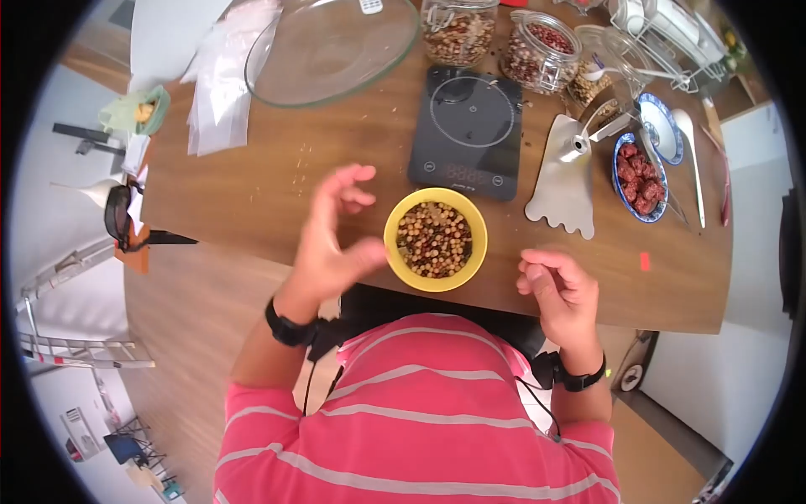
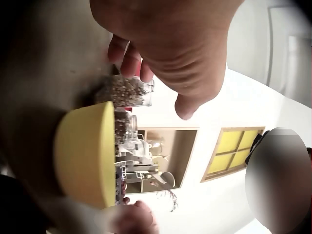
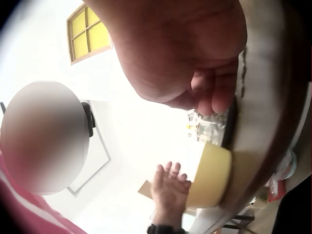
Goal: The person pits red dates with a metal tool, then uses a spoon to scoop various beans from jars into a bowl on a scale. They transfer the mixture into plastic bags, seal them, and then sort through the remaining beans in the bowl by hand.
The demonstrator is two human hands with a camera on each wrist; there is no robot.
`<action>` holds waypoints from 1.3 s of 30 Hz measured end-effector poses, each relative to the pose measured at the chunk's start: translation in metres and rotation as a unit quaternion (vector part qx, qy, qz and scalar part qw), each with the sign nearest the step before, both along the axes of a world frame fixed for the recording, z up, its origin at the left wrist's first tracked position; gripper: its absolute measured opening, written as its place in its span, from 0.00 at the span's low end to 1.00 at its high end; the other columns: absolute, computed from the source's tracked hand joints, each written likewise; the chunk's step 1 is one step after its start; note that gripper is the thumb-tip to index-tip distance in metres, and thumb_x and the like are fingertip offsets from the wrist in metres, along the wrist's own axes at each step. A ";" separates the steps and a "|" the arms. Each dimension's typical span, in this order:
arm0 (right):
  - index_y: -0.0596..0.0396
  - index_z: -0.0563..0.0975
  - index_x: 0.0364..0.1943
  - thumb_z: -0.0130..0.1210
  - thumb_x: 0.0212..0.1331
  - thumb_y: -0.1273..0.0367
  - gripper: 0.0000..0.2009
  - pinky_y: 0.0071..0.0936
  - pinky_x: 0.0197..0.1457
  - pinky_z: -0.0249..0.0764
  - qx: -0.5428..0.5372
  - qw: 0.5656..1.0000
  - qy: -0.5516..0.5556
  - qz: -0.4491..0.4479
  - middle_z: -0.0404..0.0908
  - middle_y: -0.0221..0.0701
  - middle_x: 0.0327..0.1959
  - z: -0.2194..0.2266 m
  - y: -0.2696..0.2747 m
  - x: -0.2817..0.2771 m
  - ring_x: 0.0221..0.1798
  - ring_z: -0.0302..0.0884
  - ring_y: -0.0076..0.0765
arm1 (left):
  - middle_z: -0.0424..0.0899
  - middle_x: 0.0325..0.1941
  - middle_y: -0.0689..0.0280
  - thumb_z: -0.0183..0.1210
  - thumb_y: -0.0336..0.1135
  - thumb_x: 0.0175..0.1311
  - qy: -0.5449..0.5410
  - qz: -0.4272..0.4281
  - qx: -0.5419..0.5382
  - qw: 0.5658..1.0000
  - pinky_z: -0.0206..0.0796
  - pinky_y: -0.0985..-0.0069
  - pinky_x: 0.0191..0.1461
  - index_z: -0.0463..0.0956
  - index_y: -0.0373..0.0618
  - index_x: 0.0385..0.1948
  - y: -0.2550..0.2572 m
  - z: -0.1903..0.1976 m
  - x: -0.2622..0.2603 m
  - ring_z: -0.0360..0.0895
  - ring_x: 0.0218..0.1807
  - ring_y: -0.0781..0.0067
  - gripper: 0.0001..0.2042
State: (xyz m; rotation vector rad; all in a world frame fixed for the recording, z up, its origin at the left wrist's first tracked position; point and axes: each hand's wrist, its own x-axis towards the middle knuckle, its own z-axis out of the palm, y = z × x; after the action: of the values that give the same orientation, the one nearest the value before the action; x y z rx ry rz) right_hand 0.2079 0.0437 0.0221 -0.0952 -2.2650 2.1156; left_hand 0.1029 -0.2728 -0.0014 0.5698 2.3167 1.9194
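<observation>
A yellow bowl [image 1: 436,276] filled with mixed beans and grains [image 1: 434,239] stands near the table's front edge, between the two hands. Just left of it is the left hand [image 1: 330,244], fingers spread and bent, the thumb tip right at the bowl's rim. To the bowl's right, apart from it, the right hand [image 1: 564,294] hovers with loosely curled fingers and nothing visible in them. The left wrist view shows the side of the yellow bowl [image 2: 83,153] below the left palm. Directly behind the bowl lies a black digital kitchen scale [image 1: 472,126] with nothing on it.
Glass jars [image 1: 541,52] of beans line the back. A flat metal piece with a scalloped edge [image 1: 560,181] lies right of the scale. Further right are a blue-patterned bowl of dark red dried fruit [image 1: 641,181] and a white spoon [image 1: 693,155]. A large glass dish [image 1: 336,50] sits back left.
</observation>
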 end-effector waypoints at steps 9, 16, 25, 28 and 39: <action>0.60 0.81 0.53 0.54 0.58 0.79 0.17 0.46 0.49 0.81 0.535 0.815 0.116 0.191 0.83 0.50 0.46 0.037 -0.081 -0.076 0.46 0.83 0.58 | 0.60 0.78 0.46 0.81 0.46 0.40 0.111 -0.057 -0.153 0.980 0.48 0.54 0.82 0.50 0.39 0.77 0.031 -0.001 0.032 0.58 0.79 0.41 0.61; 0.61 0.80 0.54 0.52 0.61 0.76 0.17 0.44 0.52 0.80 0.507 0.811 -0.049 0.288 0.82 0.53 0.49 0.037 -0.083 -0.094 0.50 0.83 0.58 | 0.65 0.75 0.49 0.80 0.42 0.42 0.094 -0.057 -0.087 0.990 0.54 0.53 0.78 0.52 0.41 0.77 0.028 -0.003 0.025 0.63 0.75 0.45 0.57; 0.62 0.76 0.61 0.49 0.63 0.81 0.21 0.27 0.57 0.78 0.048 0.913 -0.262 0.309 0.82 0.31 0.53 0.021 -0.078 -0.102 0.52 0.81 0.28 | 0.65 0.76 0.51 0.83 0.43 0.40 0.086 -0.082 -0.045 0.992 0.56 0.57 0.78 0.53 0.41 0.77 0.027 -0.009 0.017 0.63 0.77 0.46 0.59; 0.63 0.73 0.64 0.49 0.65 0.80 0.21 0.28 0.58 0.78 -0.083 0.909 -0.298 0.281 0.81 0.33 0.56 0.008 -0.074 -0.100 0.54 0.81 0.30 | 0.64 0.77 0.50 0.83 0.42 0.40 0.080 -0.084 -0.050 0.992 0.55 0.57 0.79 0.53 0.41 0.77 0.024 -0.008 0.016 0.62 0.77 0.46 0.59; 0.68 0.68 0.66 0.49 0.79 0.55 0.27 0.51 0.62 0.81 -0.266 0.889 -0.345 0.139 0.78 0.44 0.60 0.037 -0.064 -0.094 0.63 0.79 0.46 | 0.61 0.79 0.49 0.80 0.35 0.42 -0.007 -0.092 -0.038 0.995 0.55 0.56 0.79 0.52 0.42 0.78 0.025 -0.007 0.014 0.60 0.78 0.44 0.57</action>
State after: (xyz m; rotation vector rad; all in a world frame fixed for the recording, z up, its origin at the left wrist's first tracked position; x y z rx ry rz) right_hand 0.1142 -0.0202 0.0596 -0.6766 -1.9496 3.2250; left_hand 0.1169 -0.2483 -0.0088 0.7304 2.2314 1.7400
